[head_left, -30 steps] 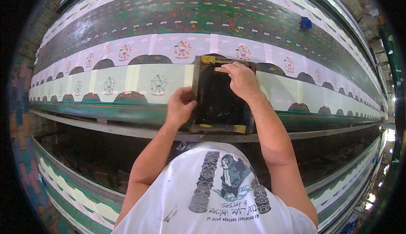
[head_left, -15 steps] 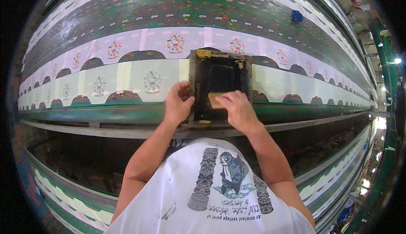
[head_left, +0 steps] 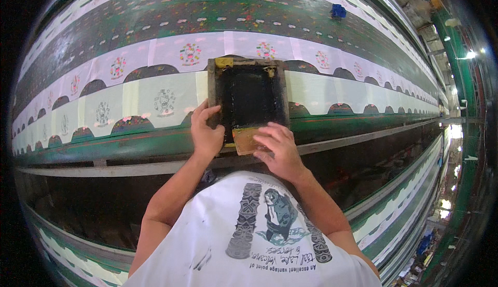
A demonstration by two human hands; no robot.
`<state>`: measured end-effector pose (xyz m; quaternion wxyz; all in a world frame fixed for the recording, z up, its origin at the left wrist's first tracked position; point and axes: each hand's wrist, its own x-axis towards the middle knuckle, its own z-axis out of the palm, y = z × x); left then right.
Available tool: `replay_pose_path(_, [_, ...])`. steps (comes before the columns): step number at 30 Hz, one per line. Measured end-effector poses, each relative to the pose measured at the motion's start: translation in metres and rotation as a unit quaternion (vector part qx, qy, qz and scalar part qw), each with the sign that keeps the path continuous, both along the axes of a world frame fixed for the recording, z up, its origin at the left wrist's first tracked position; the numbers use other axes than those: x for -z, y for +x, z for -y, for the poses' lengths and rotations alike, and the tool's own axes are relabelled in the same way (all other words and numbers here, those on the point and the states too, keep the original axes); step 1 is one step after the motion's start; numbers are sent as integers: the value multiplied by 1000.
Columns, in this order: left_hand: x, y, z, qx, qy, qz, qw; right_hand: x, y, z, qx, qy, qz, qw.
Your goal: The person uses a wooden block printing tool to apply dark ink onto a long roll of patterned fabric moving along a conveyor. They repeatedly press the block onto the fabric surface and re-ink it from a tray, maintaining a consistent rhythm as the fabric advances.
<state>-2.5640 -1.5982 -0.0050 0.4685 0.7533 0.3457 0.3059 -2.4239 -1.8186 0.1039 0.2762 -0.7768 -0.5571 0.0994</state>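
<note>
Left hand point(head_left: 207, 137) curled at dark frame point(head_left: 284, 90), nine-o'clock edge, grip unclear; right hand point(head_left: 280, 148) wide, touching wooden block point(head_left: 244, 141), six o'clock.

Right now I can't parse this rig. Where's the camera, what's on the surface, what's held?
No machine: a person's two bare hands, seen from a head-worn fisheye camera looking down, so straight edges bend. A dark-centred frame lies over the nearer row of pale pieces on a long green table. Left of the frame, that row shows dark prints; the pinkish row beyond has colourful ones. The left hand is at the frame's left edge. The right hand is at a tan block near the frame's close end; how firmly it grips isn't clear.
</note>
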Motion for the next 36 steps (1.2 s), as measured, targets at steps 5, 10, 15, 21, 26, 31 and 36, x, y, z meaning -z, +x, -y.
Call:
replay_pose_path(5, [-10, 4, 8, -11, -9, 46, 999, 27, 29, 43, 187, 72, -91, 976])
replay_pose_path(10, [-19, 41, 44, -6, 45, 76, 996, 47, 67, 93, 202, 130, -240, 941])
replay_pose_path(15, [-13, 112, 108, 19, 30, 116, 993, 52, 125, 158, 188, 149, -160, 958])
replay_pose_path(21, [9, 184, 179, 5, 8, 121, 993, 55, 195, 228, 183, 140, -140, 963])
replay_pose_path(26, [6, 208, 203, 8, -11, 92, 996, 55, 220, 253, 190, 128, -101, 968])
replay_pose_path(31, [10, 206, 201, -5, -69, 69, 995, 35, 215, 231, 65, 132, -28, 989])
replay_pose_path(36, [13, 205, 196, 4, -65, 63, 996, 13, 203, 197, -63, 45, 16, 997])
